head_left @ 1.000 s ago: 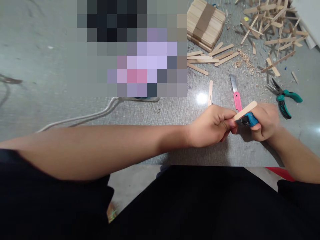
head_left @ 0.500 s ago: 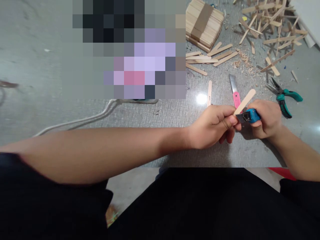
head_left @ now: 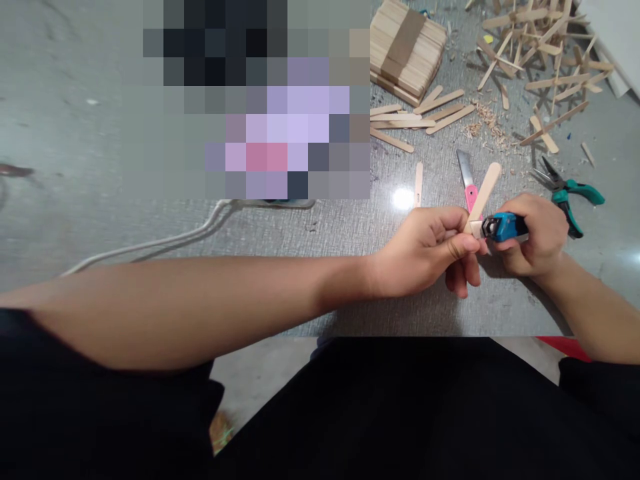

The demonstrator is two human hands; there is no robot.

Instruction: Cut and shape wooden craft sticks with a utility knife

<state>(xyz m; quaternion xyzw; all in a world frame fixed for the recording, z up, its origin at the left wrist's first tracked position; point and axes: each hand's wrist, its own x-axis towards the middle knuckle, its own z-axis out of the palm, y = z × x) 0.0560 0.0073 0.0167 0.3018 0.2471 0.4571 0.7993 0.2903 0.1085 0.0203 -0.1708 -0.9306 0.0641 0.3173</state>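
My left hand (head_left: pixel 433 250) pinches the lower end of a flat wooden stick (head_left: pixel 486 190) that slants up and to the right. My right hand (head_left: pixel 535 233) is closed round a blue utility knife (head_left: pixel 504 227), whose front end meets the stick just beside my left thumb. Both hands hover just above the grey tabletop (head_left: pixel 350 227), near its front edge.
A pink utility knife (head_left: pixel 469 180) lies behind the hands, teal pliers (head_left: pixel 567 193) to the right. A single stick (head_left: pixel 418 185), loose sticks (head_left: pixel 415 117), a banded stick bundle (head_left: pixel 406 48), glued stick pieces (head_left: pixel 545 53) and shavings lie further back. A white cable (head_left: pixel 165 237) crosses the left.
The stick has swung from a shallow slant to a steeper one, its tip higher. The blue knife has shifted slightly right and up, and my left fingers have loosened downward.
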